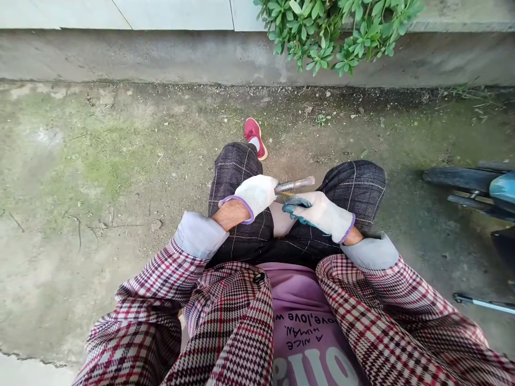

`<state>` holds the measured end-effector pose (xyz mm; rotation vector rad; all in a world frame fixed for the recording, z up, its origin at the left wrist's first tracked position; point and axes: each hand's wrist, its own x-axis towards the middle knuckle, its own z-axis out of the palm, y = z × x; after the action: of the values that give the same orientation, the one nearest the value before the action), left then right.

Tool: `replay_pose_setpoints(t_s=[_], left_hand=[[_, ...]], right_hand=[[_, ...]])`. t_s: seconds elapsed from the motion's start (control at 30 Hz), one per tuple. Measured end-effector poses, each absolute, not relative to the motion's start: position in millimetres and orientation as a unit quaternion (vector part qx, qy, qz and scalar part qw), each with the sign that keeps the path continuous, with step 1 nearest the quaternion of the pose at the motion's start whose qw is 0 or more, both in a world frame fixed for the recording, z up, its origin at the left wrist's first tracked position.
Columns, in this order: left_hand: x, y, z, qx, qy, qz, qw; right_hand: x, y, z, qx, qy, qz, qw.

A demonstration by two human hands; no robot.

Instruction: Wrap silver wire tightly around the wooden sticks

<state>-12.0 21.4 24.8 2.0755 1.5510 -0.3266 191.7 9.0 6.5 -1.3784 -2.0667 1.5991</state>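
My left hand (256, 195), in a white knit glove with a purple cuff, is closed around a short rod (295, 184). A shiny silver, ribbed-looking section of the rod sits nearest the fist, and a dull pale end points right. Just below the rod, a thin yellowish-brown strip (286, 194) runs between the hands. My right hand (322, 212), gloved in white with blue-green coated fingers, is curled in a pinch at the strip's right end. What its fingertips grip is partly hidden. Both hands are above my lap, between my knees.
Dark checked trousers (237, 166) cover my spread knees, and a red shoe (253, 134) rests on the dirt ground. Ahead stands a low concrete wall (161, 59) with a leafy green bush (322, 32) overhanging it. At right is part of a blue-and-black wheeled object (462, 177).
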Motion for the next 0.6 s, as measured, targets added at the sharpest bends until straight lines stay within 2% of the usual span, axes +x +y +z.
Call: replay_pose_setpoints(t_s=[0.2, 0.37, 0.47, 0.6], left_hand=[[0, 11, 29, 0.788, 0.564, -0.156, 0.193], [15, -1, 24, 0.822, 0.493, -0.197, 0.205], [18, -2, 28, 0.838, 0.462, -0.197, 0.211], [15, 7, 43, 0.804, 0.462, -0.222, 0.302]], right_hand=[[199, 12, 36, -0.446, -0.763, 0.456, 0.110], [208, 23, 27, -0.460, -0.785, 0.404, 0.093], [217, 34, 9, -0.466, -0.750, 0.460, 0.092], [225, 38, -12, -0.451, -0.675, 0.570, 0.124]])
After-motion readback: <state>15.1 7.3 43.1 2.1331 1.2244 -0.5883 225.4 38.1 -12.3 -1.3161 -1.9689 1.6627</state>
